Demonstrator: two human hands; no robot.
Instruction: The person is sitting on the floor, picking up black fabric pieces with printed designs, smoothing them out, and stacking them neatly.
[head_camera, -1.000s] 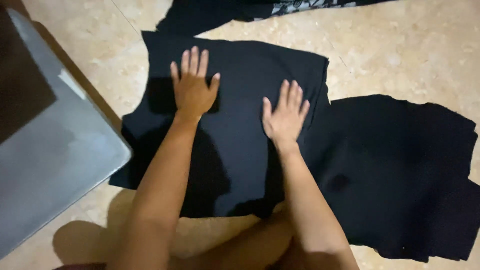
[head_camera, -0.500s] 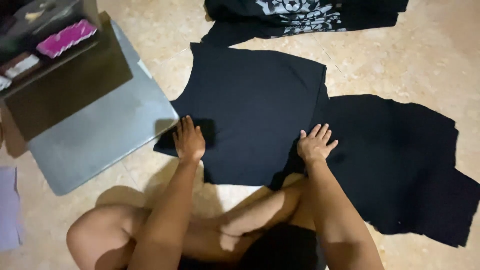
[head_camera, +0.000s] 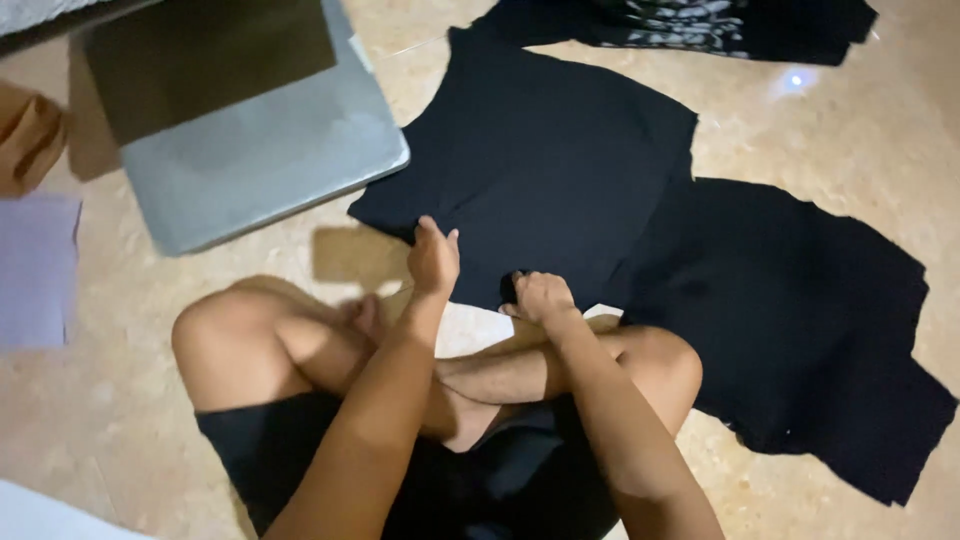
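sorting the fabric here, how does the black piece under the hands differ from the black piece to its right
The folded black piece is compact with straight edges; the spread black piece lies loose with a ragged outline. The left hand and right hand grip the folded one's near edge; no hand touches the spread one. Both are plain black on the tiled floor.

The person sits cross-legged, knees spread, shins crossed in front of the body. Both arms extend forward and down over the crossed legs, forearms bare.

The left hand (head_camera: 434, 258) is at the end of a nearly straight left arm that runs up from the lower centre of the view. Its back faces the camera, wrist slightly flexed, fingers curled downward and closed in a pinch.

The right hand (head_camera: 542, 296) sits just beside the left, slightly nearer the body. The right forearm angles in from the lower right, crossing above the right knee. The fingers are curled into a closed grip, knuckles upward.
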